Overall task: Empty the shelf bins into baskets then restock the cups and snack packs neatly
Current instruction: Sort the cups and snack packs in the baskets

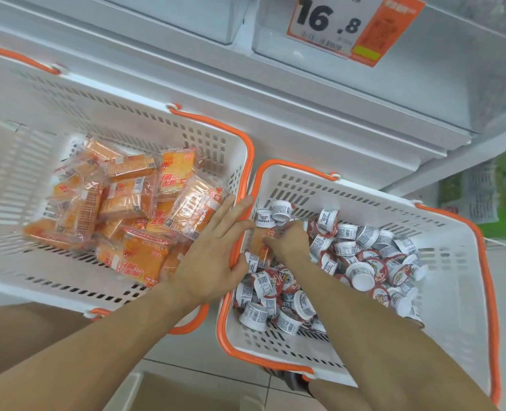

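Head view, looking down at two white slotted baskets with orange handles, side by side below white shelving. Left basket (68, 120): holds a loose heap of snack packs (127, 209), orange wrappers under clear film, lying at all angles, some overlapping. Right basket (441, 262): holds a jumble of small cups (364, 256), white sides with red-and-white foil lids, many tipped on their sides or upside down. The two baskets touch or nearly touch along their orange rims. Left hand (213, 253): fingers straight and spread, released, gripping nothing; palm lies over the near right corner of the left basket, fingertips reaching across the rims toward the right basket. Right hand (287, 238): inside the right basket at its left end, fingers curled around a single orange pack (259, 243) that sits among the cups, just beside the left hand's fingertips. Both forearms are bare and enter from the bottom edge. Above: the front of a clear shelf bin (275, 40) with a price tag (334, 25) reading 16.8, white with an orange side panel. Far right: green packaged goods (489, 191), blurred. Pale floor tiles (222, 384) show between the forearms.
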The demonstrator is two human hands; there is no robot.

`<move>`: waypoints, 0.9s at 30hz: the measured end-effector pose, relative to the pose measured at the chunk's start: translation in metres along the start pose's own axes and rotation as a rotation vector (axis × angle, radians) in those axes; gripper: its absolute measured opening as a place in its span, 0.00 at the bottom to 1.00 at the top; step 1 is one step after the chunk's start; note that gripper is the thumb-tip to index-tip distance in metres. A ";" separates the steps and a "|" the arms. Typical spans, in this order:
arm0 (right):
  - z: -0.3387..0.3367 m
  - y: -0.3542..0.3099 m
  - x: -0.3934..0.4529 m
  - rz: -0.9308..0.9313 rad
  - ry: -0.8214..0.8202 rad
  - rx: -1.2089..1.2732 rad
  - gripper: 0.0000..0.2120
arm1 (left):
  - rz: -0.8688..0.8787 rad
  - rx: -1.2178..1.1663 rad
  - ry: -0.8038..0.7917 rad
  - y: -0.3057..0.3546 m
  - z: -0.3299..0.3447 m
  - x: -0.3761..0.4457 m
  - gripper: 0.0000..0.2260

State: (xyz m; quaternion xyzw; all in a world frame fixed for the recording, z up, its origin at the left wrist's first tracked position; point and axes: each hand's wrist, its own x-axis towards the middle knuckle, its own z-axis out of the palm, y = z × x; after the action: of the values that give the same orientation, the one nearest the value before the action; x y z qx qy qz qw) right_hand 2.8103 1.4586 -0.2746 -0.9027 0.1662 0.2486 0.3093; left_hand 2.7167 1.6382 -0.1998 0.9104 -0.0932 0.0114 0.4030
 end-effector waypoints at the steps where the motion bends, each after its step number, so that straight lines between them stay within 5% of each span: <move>1: -0.005 -0.003 -0.005 0.009 0.000 0.031 0.22 | -0.002 -0.002 0.000 0.000 0.000 0.000 0.20; 8: -0.090 -0.022 -0.033 -0.073 -0.181 0.027 0.12 | -0.002 0.010 0.001 -0.001 0.001 -0.001 0.19; 12: -0.142 -0.046 -0.062 -0.138 -0.171 0.250 0.17 | 0.004 0.142 -0.014 0.006 -0.005 -0.004 0.23; 18: -0.142 -0.111 -0.112 -0.516 -0.091 0.476 0.22 | -0.099 0.331 -0.033 0.029 -0.017 -0.040 0.28; 21: -0.126 -0.133 -0.128 -0.715 -0.162 0.427 0.23 | -0.079 0.406 -0.045 0.035 -0.013 -0.051 0.27; 23: -0.128 -0.123 -0.123 -0.748 -0.037 0.363 0.16 | -0.024 0.439 0.000 0.041 -0.010 -0.052 0.25; 25: -0.139 -0.086 -0.100 -0.707 0.123 0.135 0.08 | 0.060 0.470 0.012 0.046 -0.002 -0.047 0.21; 27: -0.148 -0.034 -0.070 -0.550 0.119 -0.274 0.09 | 0.081 0.426 -0.099 0.051 0.011 -0.036 0.15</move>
State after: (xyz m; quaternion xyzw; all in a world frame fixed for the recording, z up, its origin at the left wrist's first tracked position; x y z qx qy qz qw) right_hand 2.8194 1.3997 -0.1182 -0.9601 -0.1017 0.1225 0.2301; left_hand 2.6720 1.6024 -0.1728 0.9699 -0.1449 0.0023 0.1956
